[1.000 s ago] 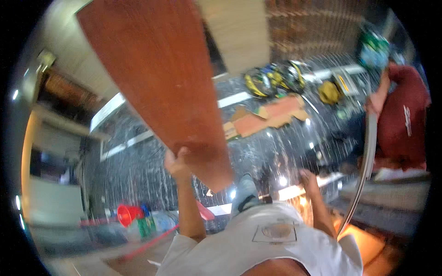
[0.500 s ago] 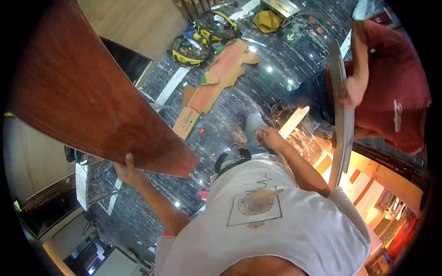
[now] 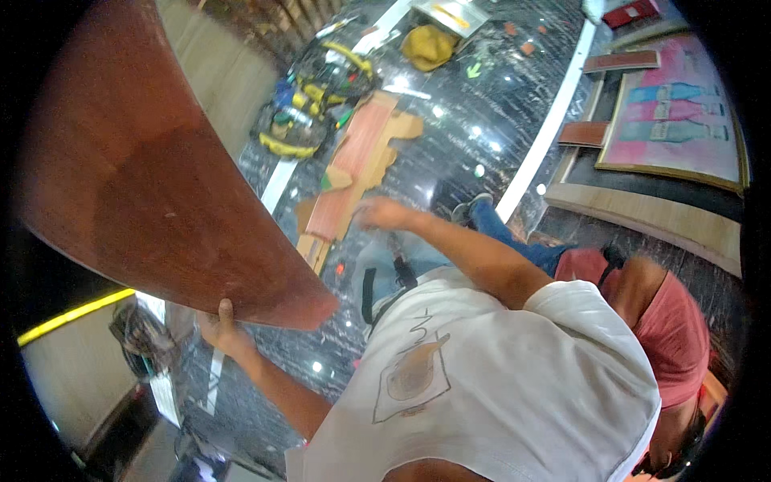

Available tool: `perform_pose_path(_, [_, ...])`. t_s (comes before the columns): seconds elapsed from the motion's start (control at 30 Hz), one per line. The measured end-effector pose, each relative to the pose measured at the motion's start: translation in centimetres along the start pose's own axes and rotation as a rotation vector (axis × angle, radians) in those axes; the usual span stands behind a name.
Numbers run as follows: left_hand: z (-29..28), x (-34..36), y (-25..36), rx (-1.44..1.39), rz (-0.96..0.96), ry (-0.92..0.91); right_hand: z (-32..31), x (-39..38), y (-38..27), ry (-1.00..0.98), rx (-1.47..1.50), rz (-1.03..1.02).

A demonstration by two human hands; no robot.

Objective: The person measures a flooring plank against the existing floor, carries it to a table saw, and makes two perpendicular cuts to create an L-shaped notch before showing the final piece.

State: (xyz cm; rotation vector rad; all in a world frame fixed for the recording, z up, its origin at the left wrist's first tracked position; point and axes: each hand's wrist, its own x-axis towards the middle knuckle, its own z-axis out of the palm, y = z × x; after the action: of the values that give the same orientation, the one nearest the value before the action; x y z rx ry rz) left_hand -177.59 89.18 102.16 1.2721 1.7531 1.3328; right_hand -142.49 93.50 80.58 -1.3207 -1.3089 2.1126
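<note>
A large reddish-brown wooden panel (image 3: pixel 169 169) fills the left side, tilted and held off the floor. My left hand (image 3: pixel 225 329) is closed on its lower edge, with the thumb on the near face and the other fingers mostly hidden behind. My right hand (image 3: pixel 381 214) is stretched out in front of my body, above the floor. It is smeared by motion, so its fingers do not show clearly, and I see no thing in it. Nearest to it in the picture is a long pinkish board (image 3: pixel 353 169) lying on torn cardboard (image 3: pixel 393 132).
Two black-and-yellow tool bags (image 3: pixel 289 145) stand beyond the panel, near a mustard-coloured cloth bag (image 3: pixel 427 48). At the right, a person in a red shirt (image 3: pixel 666 329) is close by. A framed picture of bottles (image 3: pixel 675 112) and a pale plank (image 3: pixel 642 217) are further right.
My view has turned to the right. My right hand has moved from my waist out forward and left. The co-worker's stack of thin boards has gone out of view. My left hand keeps its hold.
</note>
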Motion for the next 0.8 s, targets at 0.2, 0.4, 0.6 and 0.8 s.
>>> perform_pose_path(0.2, [12.2, 7.8, 2.3, -0.144, -0.061, -0.271, -1.8, -1.3, -8.8, -0.138, 0.294, -0.513])
perform_pose_path(0.4, [25.0, 14.0, 2.9, -0.216, -0.044, -0.617, -7.8, -4.8, -12.1, 0.177, 0.212, -0.268])
perform_pose_path(0.6, [36.4, 15.8, 8.8, -0.093, -0.110, -0.829, -15.8, -7.8, -12.2, 0.292, 0.427, -0.314])
perform_pose_path(0.8, [51.6, 12.4, 12.3, 0.298, 0.377, -0.393, -26.7, -9.2, -10.7, 0.249, 0.920, -0.321])
